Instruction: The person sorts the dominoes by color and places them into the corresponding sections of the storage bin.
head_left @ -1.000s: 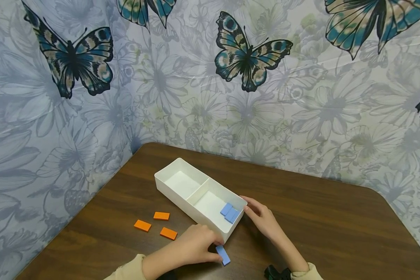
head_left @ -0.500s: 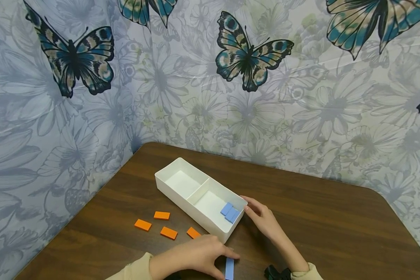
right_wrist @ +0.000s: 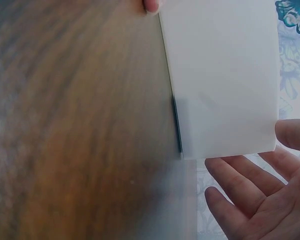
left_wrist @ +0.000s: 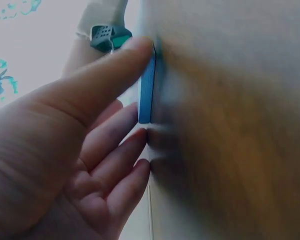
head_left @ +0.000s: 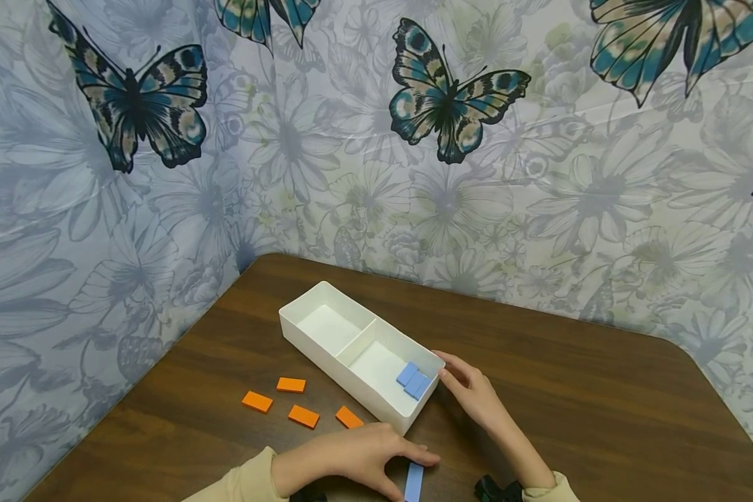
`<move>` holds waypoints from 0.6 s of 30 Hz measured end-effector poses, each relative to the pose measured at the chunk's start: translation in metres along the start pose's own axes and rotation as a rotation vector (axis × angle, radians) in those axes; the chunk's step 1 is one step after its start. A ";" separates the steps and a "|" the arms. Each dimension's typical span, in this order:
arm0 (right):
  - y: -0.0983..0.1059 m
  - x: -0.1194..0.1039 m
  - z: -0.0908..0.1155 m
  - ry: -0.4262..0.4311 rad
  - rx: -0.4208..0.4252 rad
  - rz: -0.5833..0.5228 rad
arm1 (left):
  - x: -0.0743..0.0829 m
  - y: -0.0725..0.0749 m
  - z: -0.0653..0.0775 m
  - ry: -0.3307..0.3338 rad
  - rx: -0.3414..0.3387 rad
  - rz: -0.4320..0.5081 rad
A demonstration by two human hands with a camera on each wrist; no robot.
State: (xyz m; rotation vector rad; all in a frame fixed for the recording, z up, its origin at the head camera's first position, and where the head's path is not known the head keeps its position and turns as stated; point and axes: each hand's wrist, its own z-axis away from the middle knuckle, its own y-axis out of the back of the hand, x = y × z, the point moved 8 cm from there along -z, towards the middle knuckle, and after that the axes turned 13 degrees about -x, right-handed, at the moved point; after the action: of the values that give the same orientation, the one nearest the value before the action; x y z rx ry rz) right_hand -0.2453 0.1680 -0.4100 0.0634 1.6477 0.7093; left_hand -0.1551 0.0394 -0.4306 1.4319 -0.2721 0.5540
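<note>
A white two-compartment box [head_left: 364, 388] stands on the table, with two blue tiles [head_left: 413, 381] in its nearer compartment. My left hand [head_left: 359, 453] is by the box's near corner, its thumb and index finger at a blue tile [head_left: 414, 482] lying on the table. In the left wrist view the thumb covers one end of that blue tile [left_wrist: 146, 95], and the other fingers lie behind it. My right hand [head_left: 473, 394] holds the box's right corner, thumb at the rim; in the right wrist view its fingers reach behind the white end wall [right_wrist: 222, 80].
Several orange tiles [head_left: 304, 416] lie left of the box; one orange tile [head_left: 348, 417] is partly hidden by my left hand. A black device [head_left: 497, 489] sits at my right wrist. The brown table [head_left: 577, 397] meets a butterfly-patterned cloth [head_left: 364, 139] behind.
My left hand has moved slightly right and toward me, and the blue tile has slid and turned with it. An orange tile came into view behind the hand. My right hand stays at the box.
</note>
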 end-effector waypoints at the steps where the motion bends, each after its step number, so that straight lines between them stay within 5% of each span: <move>1: 0.000 0.000 0.000 -0.001 0.001 -0.002 | 0.000 0.000 0.000 0.005 0.006 -0.007; 18: 0.000 0.002 -0.001 0.011 -0.003 -0.006 | 0.002 0.007 0.000 0.050 0.082 -0.070</move>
State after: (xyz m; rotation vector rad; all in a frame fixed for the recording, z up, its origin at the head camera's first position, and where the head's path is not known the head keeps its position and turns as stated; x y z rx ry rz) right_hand -0.2463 0.1687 -0.4112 0.0526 1.6568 0.7087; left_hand -0.1569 0.0403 -0.4234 1.4992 -0.1602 0.5481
